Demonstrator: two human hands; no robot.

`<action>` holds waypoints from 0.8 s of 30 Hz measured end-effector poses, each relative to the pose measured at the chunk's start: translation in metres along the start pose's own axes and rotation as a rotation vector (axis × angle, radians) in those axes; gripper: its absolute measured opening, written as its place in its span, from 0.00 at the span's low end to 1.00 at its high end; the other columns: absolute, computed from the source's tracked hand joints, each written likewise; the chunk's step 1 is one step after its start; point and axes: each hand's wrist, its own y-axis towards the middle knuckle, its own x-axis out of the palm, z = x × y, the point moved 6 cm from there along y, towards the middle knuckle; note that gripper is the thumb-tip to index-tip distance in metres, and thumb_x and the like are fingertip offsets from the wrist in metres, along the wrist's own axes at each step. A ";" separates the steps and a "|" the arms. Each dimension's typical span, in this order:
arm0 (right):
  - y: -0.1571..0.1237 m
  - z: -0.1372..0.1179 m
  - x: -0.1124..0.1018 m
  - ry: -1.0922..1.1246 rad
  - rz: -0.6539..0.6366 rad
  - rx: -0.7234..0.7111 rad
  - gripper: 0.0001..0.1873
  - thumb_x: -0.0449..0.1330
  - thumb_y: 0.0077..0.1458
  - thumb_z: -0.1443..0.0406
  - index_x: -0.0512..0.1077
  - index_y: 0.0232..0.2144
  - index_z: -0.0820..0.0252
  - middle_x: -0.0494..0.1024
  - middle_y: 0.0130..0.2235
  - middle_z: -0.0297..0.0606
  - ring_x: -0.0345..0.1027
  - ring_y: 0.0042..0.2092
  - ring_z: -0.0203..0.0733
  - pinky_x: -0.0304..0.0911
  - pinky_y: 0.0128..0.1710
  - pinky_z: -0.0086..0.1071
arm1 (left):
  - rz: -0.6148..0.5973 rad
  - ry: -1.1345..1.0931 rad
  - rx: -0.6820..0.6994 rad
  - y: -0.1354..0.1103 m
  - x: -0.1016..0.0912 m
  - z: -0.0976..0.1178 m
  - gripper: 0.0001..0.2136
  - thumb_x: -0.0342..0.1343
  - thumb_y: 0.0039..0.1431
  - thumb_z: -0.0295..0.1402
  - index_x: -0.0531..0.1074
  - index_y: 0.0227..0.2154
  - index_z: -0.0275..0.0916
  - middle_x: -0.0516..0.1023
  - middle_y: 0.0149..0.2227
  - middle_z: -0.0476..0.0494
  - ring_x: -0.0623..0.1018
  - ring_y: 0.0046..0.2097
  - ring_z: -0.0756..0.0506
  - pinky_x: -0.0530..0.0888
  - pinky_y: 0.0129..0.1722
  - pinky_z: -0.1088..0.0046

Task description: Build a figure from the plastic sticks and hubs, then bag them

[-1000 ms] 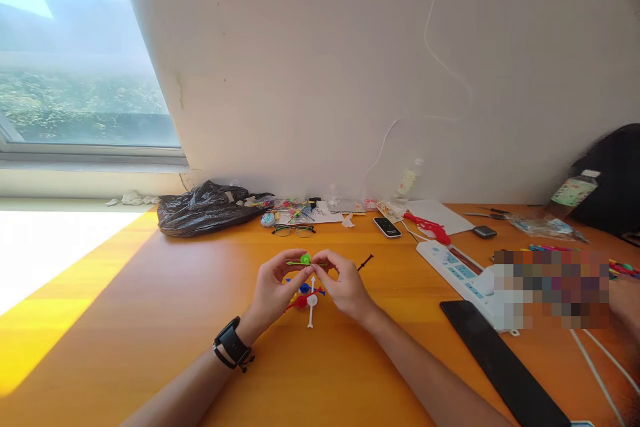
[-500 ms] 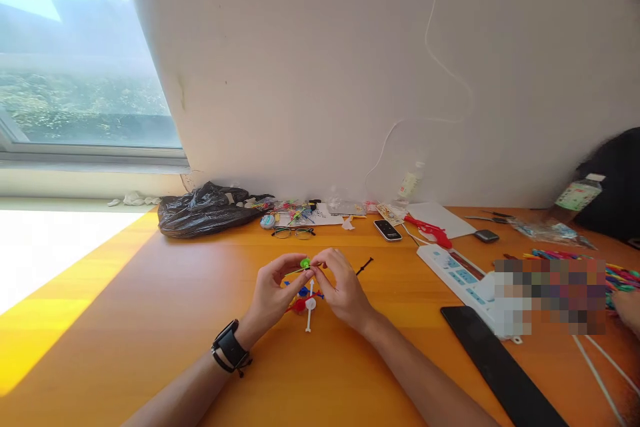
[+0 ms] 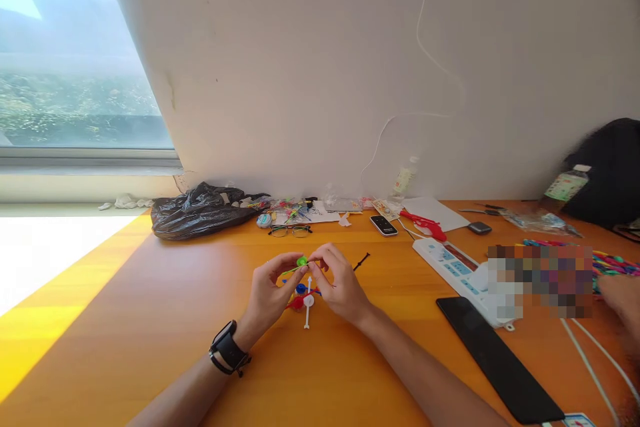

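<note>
Over the table, my left hand (image 3: 269,290) is closed, its thumb and fingers pinching a bright green plastic piece (image 3: 302,261) with a round disc and a thin stem. My right hand (image 3: 344,288) meets it from the right, thumb and fingertips pinched at the green piece's end; the exact contact is hidden by the fingers. Below the hands lie similar plastic pieces: a white one (image 3: 309,301) with an arrow-like tip, a red one (image 3: 296,303) and a blue one (image 3: 301,289), partly covered. A black stick-like piece (image 3: 361,261) lies just beyond my right hand.
Glasses (image 3: 290,231), a black plastic bag (image 3: 200,213) and small bagged parts line the back. Rightward are a phone-like device (image 3: 384,225), a red toy gun (image 3: 425,224), a power strip (image 3: 453,270) and a long black slab (image 3: 495,353). Another person's hand (image 3: 620,297) is at far right.
The view has shifted slightly to the right. Both hands keep their pinch on the green piece, with only small finger movement; the blue piece shows less between them.
</note>
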 end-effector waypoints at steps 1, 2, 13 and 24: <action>0.000 0.000 0.000 0.009 0.012 0.006 0.06 0.55 0.70 0.67 0.71 0.40 0.56 0.71 0.41 0.39 0.67 0.41 0.43 0.65 0.43 0.37 | 0.008 0.011 0.007 0.000 -0.001 0.000 0.12 0.67 0.60 0.40 0.82 0.41 0.37 0.86 0.41 0.38 0.84 0.43 0.40 0.80 0.48 0.64; 0.000 0.000 0.000 0.016 0.019 0.009 0.07 0.53 0.71 0.67 0.71 0.40 0.56 0.70 0.41 0.39 0.67 0.41 0.42 0.65 0.44 0.37 | 0.018 0.023 0.014 0.000 -0.002 0.000 0.11 0.67 0.60 0.39 0.82 0.40 0.37 0.86 0.40 0.38 0.84 0.43 0.41 0.80 0.48 0.65; -0.005 0.006 0.005 -0.054 -0.046 0.025 0.09 0.52 0.71 0.67 0.72 0.40 0.54 0.71 0.40 0.38 0.68 0.40 0.41 0.64 0.41 0.35 | 0.040 0.043 0.005 -0.001 -0.006 0.002 0.09 0.67 0.59 0.37 0.81 0.37 0.36 0.85 0.37 0.39 0.84 0.40 0.42 0.80 0.43 0.68; -0.007 0.008 0.009 -0.023 -0.046 0.017 0.06 0.54 0.70 0.65 0.71 0.40 0.54 0.73 0.39 0.38 0.68 0.40 0.42 0.65 0.43 0.36 | 0.004 -0.131 -0.146 0.000 -0.004 -0.003 0.13 0.70 0.55 0.39 0.82 0.37 0.35 0.85 0.38 0.38 0.84 0.39 0.42 0.80 0.39 0.69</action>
